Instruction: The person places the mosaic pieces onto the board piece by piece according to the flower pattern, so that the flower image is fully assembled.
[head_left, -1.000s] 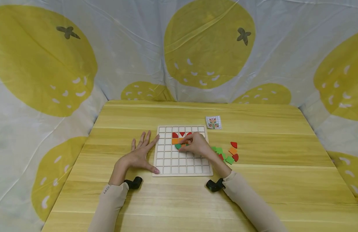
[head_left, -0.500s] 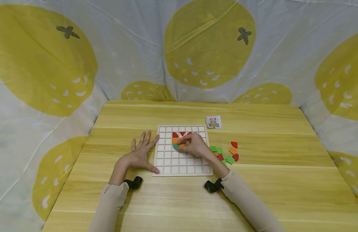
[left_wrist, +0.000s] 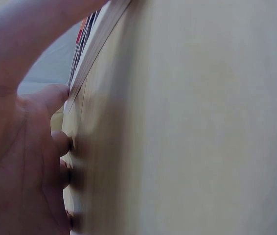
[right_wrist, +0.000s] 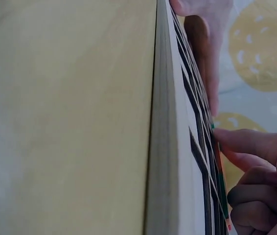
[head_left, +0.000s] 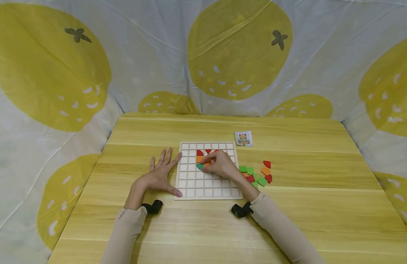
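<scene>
Head view gives me the widest read: a pale sheet printed with big yellow lemons (head_left: 237,47) hangs behind and around the wooden worktop (head_left: 305,205). On the worktop, near its middle, lies the white grid board (head_left: 208,187), its cells mostly bare, with red, orange and green pieces seated in its upper rows. My left hand (head_left: 158,176) lies flat on the worktop against the board's left edge, fingers straight and spread, thumb touching the near-left corner. My right hand (head_left: 221,164) sits over the board's upper middle, its fingers curled down onto the tiles there, with the tips at the orange tile (head_left: 199,159) and just beside the green quarter-round tile (head_left: 200,167); I cannot tell whether they actually pinch a piece. Just right of the board is a small heap of loose pieces (head_left: 257,174) in green, red and orange. Beyond the board's far-right corner lies a little pattern card (head_left: 243,138) showing a small coloured figure. On the left sleeve (head_left: 122,213) I see small dark lettering, too small to read surely.
</scene>
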The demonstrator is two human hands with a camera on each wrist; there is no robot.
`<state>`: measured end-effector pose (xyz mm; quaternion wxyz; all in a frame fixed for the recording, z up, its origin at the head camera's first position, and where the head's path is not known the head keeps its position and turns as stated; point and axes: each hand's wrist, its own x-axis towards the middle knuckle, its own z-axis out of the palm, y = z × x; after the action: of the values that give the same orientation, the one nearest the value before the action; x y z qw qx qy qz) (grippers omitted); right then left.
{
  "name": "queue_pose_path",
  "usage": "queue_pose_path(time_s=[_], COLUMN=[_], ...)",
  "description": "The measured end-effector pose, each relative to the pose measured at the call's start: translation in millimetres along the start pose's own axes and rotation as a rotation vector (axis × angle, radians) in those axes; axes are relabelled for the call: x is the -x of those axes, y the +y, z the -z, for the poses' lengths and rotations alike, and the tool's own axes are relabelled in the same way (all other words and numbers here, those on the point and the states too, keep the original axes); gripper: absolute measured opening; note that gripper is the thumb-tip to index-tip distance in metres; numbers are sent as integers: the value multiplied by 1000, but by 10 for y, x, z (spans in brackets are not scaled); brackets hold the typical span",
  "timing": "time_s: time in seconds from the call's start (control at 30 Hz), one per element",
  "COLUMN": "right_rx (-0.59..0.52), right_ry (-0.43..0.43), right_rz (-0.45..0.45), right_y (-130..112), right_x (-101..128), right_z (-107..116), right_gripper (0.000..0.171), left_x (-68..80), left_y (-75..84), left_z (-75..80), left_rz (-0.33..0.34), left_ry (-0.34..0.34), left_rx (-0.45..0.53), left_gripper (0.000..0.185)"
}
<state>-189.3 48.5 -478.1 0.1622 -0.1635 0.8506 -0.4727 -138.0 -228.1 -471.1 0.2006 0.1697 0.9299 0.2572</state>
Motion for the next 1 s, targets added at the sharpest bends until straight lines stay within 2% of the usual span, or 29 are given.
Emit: queue_pose_path(time_s=[0.33,0.67,0.83,1.0], right_rx=[16,13,3,14], right_ry=[-25,42,48,55], right_rz=[-19,-40,-40,-78], right_y=[14,302,419,533], right_x=[95,273,406,520], right_z=[135,621,845,999], right_gripper=[19,20,22,23], left_x=[-20,-11,-2,3], left_y=[26,8,3,15], left_z=[-5,-4,-6,-6], left_rz=[-6,-2,-5,-9], left_ry=[-7,0,3,4], left_rx=[5,-6,-6,-5], left_gripper=[144,145,145,144])
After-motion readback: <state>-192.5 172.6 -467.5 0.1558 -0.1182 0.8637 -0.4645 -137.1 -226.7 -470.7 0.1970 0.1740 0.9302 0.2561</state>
